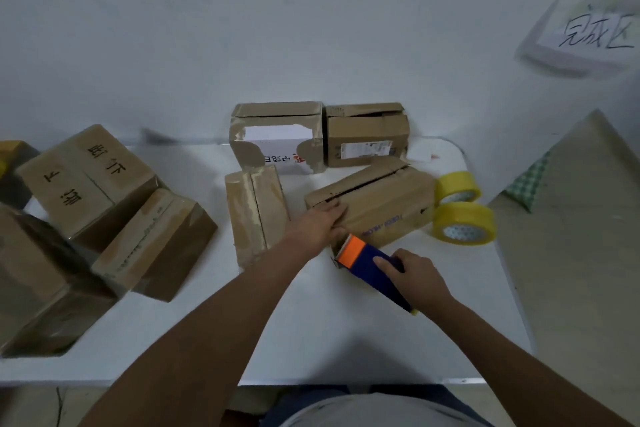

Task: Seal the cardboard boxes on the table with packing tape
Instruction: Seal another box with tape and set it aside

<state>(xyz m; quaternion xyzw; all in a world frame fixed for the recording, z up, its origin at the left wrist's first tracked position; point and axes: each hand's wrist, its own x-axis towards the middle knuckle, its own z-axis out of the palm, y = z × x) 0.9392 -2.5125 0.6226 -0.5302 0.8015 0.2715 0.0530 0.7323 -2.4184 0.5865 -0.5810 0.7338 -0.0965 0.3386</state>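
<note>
A long cardboard box [384, 204] lies slanted on the white table [311, 329], its top flaps meeting along a dark open seam. My left hand [317, 224] presses flat on the box's near left end. My right hand [415, 276] grips a blue tape dispenser [372, 267] with an orange head, its toothed blade against the box's near lower corner. Another unsealed narrow box [256, 211] stands just left of my left hand.
Two yellowish tape rolls [462, 222] lie right of the box. Two more boxes [280, 137] stand at the back against the wall. Several boxes [86, 184] crowd the table's left side. A handwritten paper sign [595, 33] hangs at upper right.
</note>
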